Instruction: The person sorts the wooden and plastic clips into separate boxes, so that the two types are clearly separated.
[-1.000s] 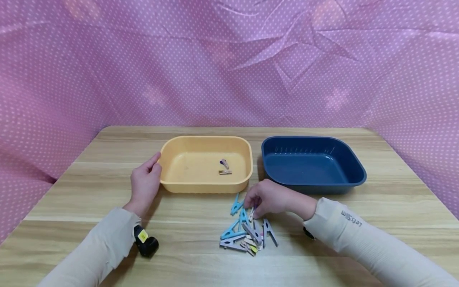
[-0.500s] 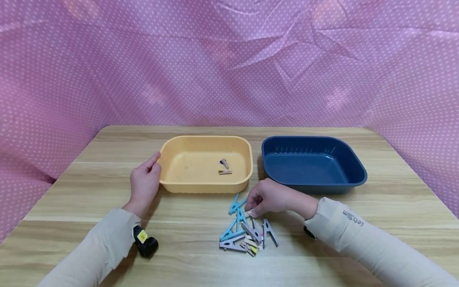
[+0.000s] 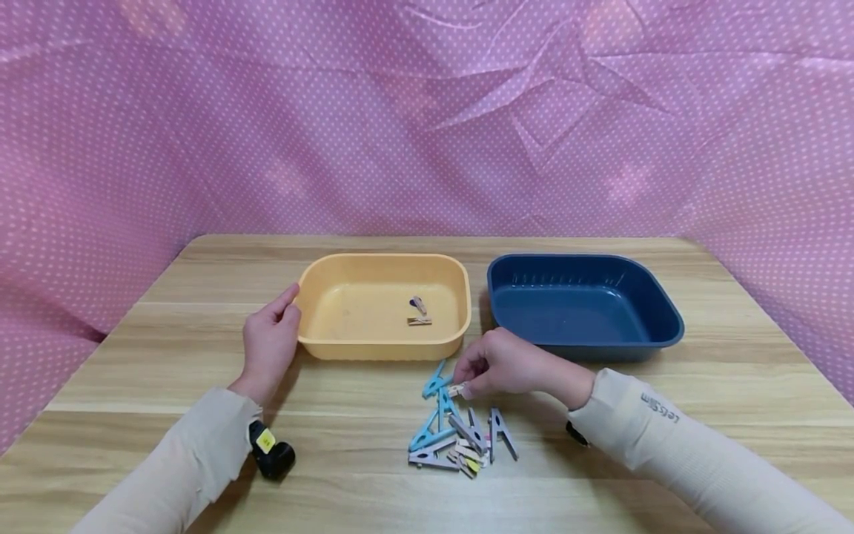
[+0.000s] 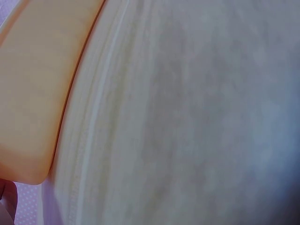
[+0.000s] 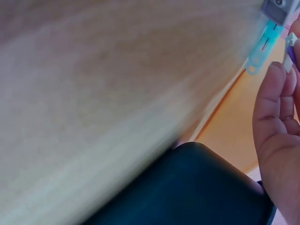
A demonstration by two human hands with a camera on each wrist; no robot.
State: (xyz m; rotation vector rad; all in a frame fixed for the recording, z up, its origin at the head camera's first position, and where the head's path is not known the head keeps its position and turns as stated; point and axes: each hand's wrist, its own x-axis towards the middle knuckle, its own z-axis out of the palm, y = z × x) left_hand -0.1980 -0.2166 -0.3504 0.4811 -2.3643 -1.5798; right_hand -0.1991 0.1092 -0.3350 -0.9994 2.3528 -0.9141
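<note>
At the left end of the yellow plastic basin (image 3: pixel 383 350), my left hand (image 3: pixel 270 337) grips the rim between thumb and fingers. Two small wooden clothespins (image 3: pixel 419 320) lie inside that basin. My right hand (image 3: pixel 505 363) pinches a small pale clothespin (image 3: pixel 457 389) by its end, just over the pile; the right wrist view shows a purple bit on this clothespin (image 5: pixel 288 52). Close by on the table are several blue clothespins (image 3: pixel 437 380) and several grey clothespins (image 3: pixel 502 432). Small wooden clothespins (image 3: pixel 465 452), one with a yellow bit, are partly covered by the grey ones.
A dark blue basin (image 3: pixel 587 348) stands to the right of the yellow one, behind my right forearm. Both rest on a wood-grain table (image 3: pixel 347 460). Pink dotted cloth (image 3: pixel 427 148) hangs round the back and sides.
The small clothespin in my right hand has tilted from near upright to flatter, and its free end points left. The upper blue clothespins have shifted slightly left. My left hand stays put.
</note>
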